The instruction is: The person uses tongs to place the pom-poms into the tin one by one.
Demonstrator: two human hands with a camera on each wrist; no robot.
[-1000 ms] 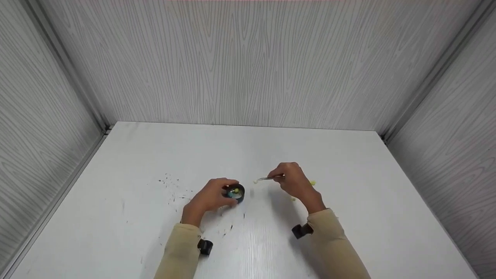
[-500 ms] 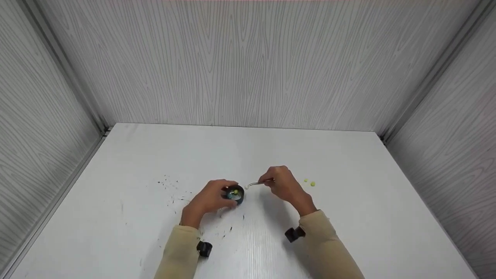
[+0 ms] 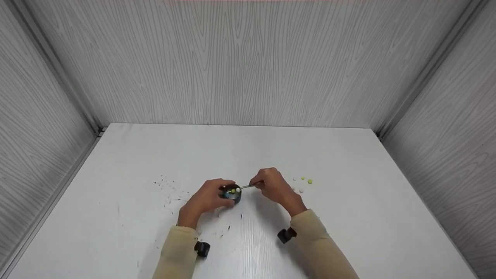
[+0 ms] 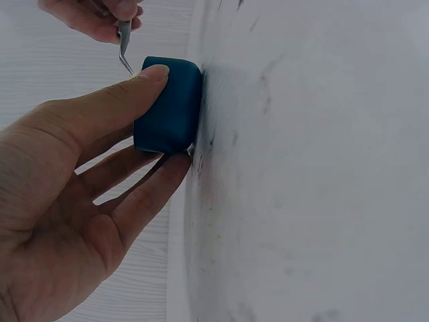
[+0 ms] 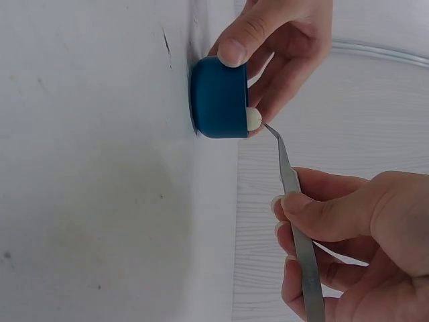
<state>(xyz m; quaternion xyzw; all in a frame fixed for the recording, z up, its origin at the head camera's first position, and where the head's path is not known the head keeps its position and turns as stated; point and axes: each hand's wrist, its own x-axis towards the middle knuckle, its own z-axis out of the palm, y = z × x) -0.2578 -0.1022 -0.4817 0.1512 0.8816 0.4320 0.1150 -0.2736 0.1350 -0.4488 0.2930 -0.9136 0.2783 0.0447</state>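
Note:
My left hand (image 3: 207,197) grips a small dark blue cup (image 5: 220,100) by its sides, thumb on one side and fingers on the other. The cup stands on the table with its mouth up. A yellow-green ball (image 3: 233,191) shows inside it. Between thumb and fingers, my right hand (image 3: 274,188) pinches metal tweezers (image 5: 305,258) with a bent tip. That tip meets a small white ball (image 5: 253,119) at the cup's rim, on the side facing my right hand. Whether the tips still clasp the ball is too fine to see.
On the white table (image 3: 248,155), several small balls lie right of my right hand, among them a yellow one (image 3: 310,181) and a white one (image 3: 301,191). Dark specks (image 3: 164,184) are scattered left of the cup. A grey wood-grain wall (image 3: 232,66) rises behind the table.
My right hand has moved left, bringing the tweezers and white ball to the cup's rim. The loose balls on the right have come into view from behind it. My left hand keeps its hold.

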